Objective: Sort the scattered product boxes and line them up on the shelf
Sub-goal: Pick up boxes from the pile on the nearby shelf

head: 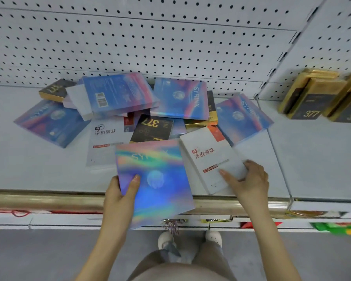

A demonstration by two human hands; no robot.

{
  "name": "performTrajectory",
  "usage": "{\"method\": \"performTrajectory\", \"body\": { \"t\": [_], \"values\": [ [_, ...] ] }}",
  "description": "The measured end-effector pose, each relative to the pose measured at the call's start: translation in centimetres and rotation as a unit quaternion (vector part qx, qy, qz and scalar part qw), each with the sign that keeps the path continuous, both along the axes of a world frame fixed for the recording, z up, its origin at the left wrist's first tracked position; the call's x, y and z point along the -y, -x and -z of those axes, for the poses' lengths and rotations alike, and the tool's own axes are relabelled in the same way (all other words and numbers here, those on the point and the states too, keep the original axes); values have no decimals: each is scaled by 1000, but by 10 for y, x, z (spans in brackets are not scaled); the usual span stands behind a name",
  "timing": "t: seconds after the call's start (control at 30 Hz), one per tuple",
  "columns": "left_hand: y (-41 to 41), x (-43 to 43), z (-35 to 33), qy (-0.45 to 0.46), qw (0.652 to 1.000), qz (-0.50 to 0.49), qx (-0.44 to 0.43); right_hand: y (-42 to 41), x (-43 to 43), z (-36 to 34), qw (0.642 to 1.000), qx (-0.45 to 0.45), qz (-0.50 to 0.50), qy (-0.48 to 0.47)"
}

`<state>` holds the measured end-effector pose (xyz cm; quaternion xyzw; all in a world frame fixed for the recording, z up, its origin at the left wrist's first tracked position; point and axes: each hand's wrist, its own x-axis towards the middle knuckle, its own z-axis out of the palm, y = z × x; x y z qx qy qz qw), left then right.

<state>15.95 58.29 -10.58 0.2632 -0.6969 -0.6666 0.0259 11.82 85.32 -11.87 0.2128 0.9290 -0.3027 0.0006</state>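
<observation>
Head view: the left thumb (135, 179) lies flat on the face of a rainbow box (156, 199). The other fingers are hidden beneath it, so the left hand (118, 191) pinches the box at its lower-left corner. The box's lower edge overhangs the brass rail (49, 199) at the shelf (28, 169) front. The right thumb (225, 173) presses on the face of a white box (209, 159), and the remaining fingers curl round its right edge. The right hand (251, 179) thus grips that box at lower centre-right; whether the box is lifted or resting cannot be told. Both forearms rise from the bottom of the frame, converging slightly, wrists nearly straight. At frame centre a pile (150, 110) of further rainbow, white and black boxes lies flat, overlapping at mixed angles. At upper right, past the divider (272, 138), gold boxes (312, 98) sit close together side by side and appear already arranged. Judged progress: early. One product type looks sorted. The two held boxes are not yet placed, and nearly all of the pile remains to be separated and aligned.
</observation>
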Motion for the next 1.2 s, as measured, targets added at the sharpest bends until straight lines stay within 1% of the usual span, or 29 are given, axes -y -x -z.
{"method": "performTrajectory", "body": {
  "t": [0.2,0.37,0.47,0.6,0.63,0.7,0.8,0.87,0.97,1.0,1.03,1.07,1.1,1.17,1.2],
  "values": [
    [4,-5,5,-11,1000,-11,20,-3,13,4,993,-48,49,100],
    [1,-11,9,-16,999,-24,18,-8,17,-4,975,-80,82,190],
    [-2,-17,8,-23,999,-28,29,-6,13,-13,941,-90,120,304],
    [-1,-21,3,-21,999,-35,15,-5,-5,-30,900,-60,117,415],
    [1,-25,0,-17,999,-32,5,-7,-14,-34,887,-59,122,442],
    [4,-38,-6,-2,999,-31,-14,-15,-40,-40,844,-59,148,512],
    [6,-70,-14,26,999,-29,-37,-29,-92,-42,755,-68,177,628],
    [6,-99,-18,12,998,-25,-48,-40,-129,-44,702,-70,152,692],
    [5,-158,-20,9,997,-16,-68,-64,-190,-47,638,-60,84,763],
    [6,-181,-21,14,997,-11,-76,-72,-215,-49,624,-63,68,776],
    [5,-207,-22,16,996,-5,-82,-81,-242,-49,617,-65,55,782],
    [5,-235,-22,17,996,2,-87,-86,-272,-51,622,-63,43,780],
    [5,-264,-20,15,996,8,-92,-90,-303,-52,642,-60,37,764],
    [3,-325,-19,2,996,7,-93,-91,-365,-57,708,-54,45,702],
    [2,-357,-21,-7,996,7,-89,-91,-393,-59,733,-56,56,676]
  ]
}}
